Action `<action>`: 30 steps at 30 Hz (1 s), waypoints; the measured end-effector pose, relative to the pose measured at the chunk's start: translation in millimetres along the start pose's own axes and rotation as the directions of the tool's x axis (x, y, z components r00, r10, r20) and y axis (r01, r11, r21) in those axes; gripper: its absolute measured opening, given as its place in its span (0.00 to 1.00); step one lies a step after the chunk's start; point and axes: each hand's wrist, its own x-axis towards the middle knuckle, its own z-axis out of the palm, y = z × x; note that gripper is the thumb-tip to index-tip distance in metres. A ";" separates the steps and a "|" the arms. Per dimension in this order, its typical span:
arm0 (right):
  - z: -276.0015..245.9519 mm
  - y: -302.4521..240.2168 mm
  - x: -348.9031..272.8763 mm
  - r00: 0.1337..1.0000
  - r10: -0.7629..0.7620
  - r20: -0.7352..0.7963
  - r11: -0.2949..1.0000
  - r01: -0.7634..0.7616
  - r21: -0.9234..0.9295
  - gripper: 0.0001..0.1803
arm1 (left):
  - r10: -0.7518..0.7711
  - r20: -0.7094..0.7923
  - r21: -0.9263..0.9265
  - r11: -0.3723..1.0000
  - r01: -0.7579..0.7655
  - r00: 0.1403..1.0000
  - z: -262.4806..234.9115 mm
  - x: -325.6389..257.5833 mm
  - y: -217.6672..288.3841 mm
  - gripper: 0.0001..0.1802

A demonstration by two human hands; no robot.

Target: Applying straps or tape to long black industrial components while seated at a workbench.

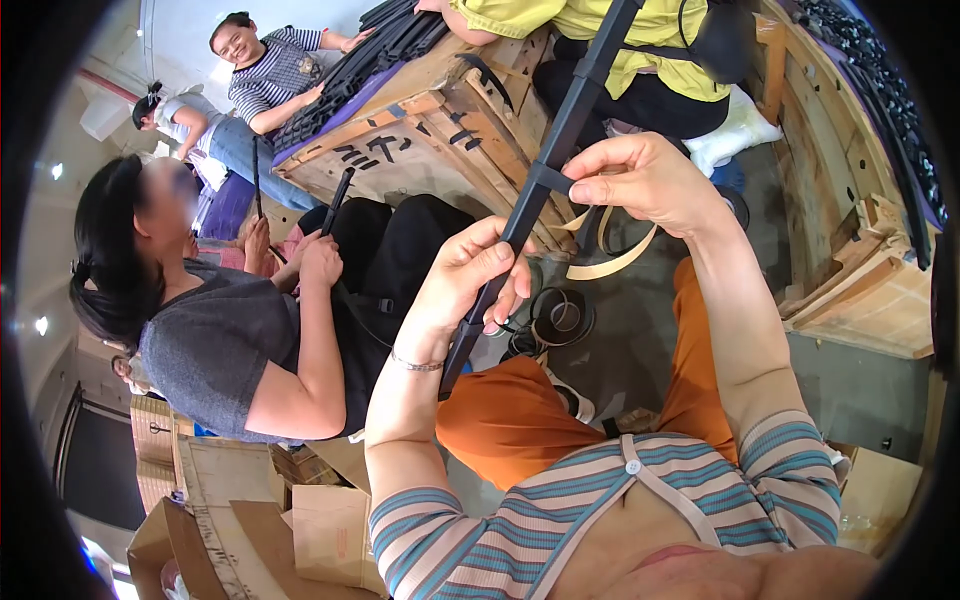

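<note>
In the head view, a rough plank desk point(395, 165) stands at upper left and a second wooden desk point(830, 150) at right, both topped with purple cloth point(345, 108) and dark pieces, over a smooth grey floor point(640, 330). One long, square-edged black bar point(527, 212) slants before the person's chest. The left hand's point(472, 268) fingers are clamped round it; the right hand's point(645, 185) pinch one flat black band point(554, 178) crossing it. One pale yellow strip point(615, 266) curls beyond.

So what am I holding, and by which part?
Left hand: black bar, toward its lower end. Right hand: dark strip on that bar, pinched by its end.
</note>
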 end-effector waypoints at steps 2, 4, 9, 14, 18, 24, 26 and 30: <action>-0.5 4.6 1.3 1.000 -0.028 -0.006 1.000 0.028 0.011 0.12 | -0.001 -0.003 -0.019 1.000 0.001 1.000 0.4 0.4 0.1 0.12; 1.3 2.3 0.5 1.000 -0.023 -0.011 1.000 0.023 0.001 0.12 | 0.002 -0.007 -0.016 1.000 -0.003 1.000 -1.3 1.4 0.8 0.12; 4.3 -1.9 -2.8 0.996 -0.009 -0.086 0.997 0.003 -0.074 0.11 | 0.004 -0.005 -0.064 0.998 -0.004 1.000 -4.6 1.9 0.1 0.12; -0.8 6.9 3.4 0.999 -0.006 -0.035 1.000 0.006 -0.001 0.10 | 0.008 0.006 -0.081 0.997 -0.008 1.000 -0.9 0.9 0.2 0.14; -1.5 8.2 6.4 0.999 -0.032 -0.026 0.999 0.032 -0.022 0.11 | -0.017 0.041 -0.110 0.994 0.022 0.999 -1.2 0.1 -3.3 0.18; 5.4 24.0 14.7 0.974 -0.222 -0.049 0.974 0.224 0.039 0.11 | -0.069 0.192 -0.318 0.939 0.128 0.979 6.3 -3.9 -5.8 0.24; 5.1 29.9 17.0 0.966 -0.228 -0.119 0.966 0.210 -0.151 0.10 | 0.044 0.066 0.028 0.999 -0.046 0.997 17.0 -12.7 -2.6 0.23; -15.1 29.0 12.2 0.997 0.080 0.004 0.995 -0.080 0.067 0.13 | 0.392 0.192 0.834 0.419 -0.360 0.900 13.7 -15.9 8.5 0.18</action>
